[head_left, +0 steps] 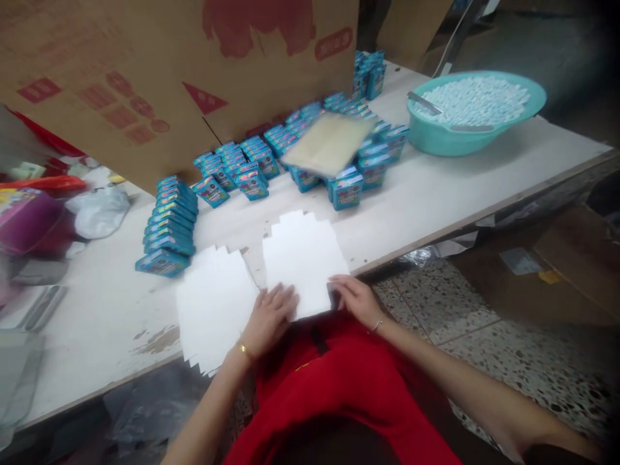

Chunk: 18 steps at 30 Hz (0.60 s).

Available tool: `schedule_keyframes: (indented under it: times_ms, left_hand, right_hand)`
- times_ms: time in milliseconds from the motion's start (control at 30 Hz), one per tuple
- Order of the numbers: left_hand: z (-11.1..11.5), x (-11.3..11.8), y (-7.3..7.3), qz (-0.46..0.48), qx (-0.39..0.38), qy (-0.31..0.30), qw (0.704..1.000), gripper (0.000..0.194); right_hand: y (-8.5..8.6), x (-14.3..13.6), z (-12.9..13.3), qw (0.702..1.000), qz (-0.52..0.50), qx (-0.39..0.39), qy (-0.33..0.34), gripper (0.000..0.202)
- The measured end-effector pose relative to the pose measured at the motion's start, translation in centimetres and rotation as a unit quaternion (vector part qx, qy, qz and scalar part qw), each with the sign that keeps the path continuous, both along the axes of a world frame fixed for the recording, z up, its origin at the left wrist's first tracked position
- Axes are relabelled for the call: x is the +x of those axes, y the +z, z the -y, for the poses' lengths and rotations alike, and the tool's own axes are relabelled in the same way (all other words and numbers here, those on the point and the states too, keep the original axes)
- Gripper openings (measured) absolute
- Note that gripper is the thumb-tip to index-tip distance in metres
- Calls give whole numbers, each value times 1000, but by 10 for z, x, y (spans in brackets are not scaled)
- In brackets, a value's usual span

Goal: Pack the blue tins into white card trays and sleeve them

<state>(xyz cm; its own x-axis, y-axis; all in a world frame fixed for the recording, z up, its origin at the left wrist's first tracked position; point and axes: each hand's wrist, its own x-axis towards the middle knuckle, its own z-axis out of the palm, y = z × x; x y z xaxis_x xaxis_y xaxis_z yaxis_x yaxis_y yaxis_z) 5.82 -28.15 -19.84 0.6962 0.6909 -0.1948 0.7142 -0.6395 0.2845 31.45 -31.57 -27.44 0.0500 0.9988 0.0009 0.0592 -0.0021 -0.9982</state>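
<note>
A fanned stack of white sheets (305, 258) with a stepped far edge lies in front of me at the table's front. My left hand (272, 313) rests on its near left corner, fingers stretched and lying on the paper. At the right edge of the same stack, my right hand (357, 298) has its fingertips closed on the paper's margin; the underside of that grip is hidden. To the left lies a second fanned stack of white sheets (213, 310), its near corners jutting past the table edge.
Rows of small blue packets (169, 226) stand along a large cardboard box (145, 77). A blurred cream board (332, 143) lies over some packets. A turquoise basin (450, 139) of pale pieces holds a metal scoop (425, 103). Plastic bags (99, 210) lie on the left.
</note>
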Motion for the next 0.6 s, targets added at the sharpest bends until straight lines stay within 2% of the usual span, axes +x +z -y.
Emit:
schedule_keyframes:
  times_ms: [67,167,333,400,467,533,600]
  left_hand:
    - [1,-5,-9,6,1,-5,1000,44]
    - [0,-13,-20,69,-20,0,997,39]
    - [-6,-12,-25,174,-44,146,973,27]
    - [-6,-2,-25,183,-23,201,962,25]
    - [-5,10,-25,188,15,230,955,24]
    - [-2,20,-23,191,43,215,957,23]
    - [-1,28,-19,168,55,161,971,23]
  right_hand:
    - [-1,-1,-4,999,-28,-8,-13,29]
    - [-4,0,-8,999,-44,-15,-17,28]
    - [-6,2,-9,1000,-18,19,-12,27]
    - [-5,3,-8,999,13,36,-2,28]
    - [-4,5,-6,996,59,68,9,28]
    - [-2,8,-6,984,126,125,33,28]
    - [-2,12,-9,958,211,182,65,30]
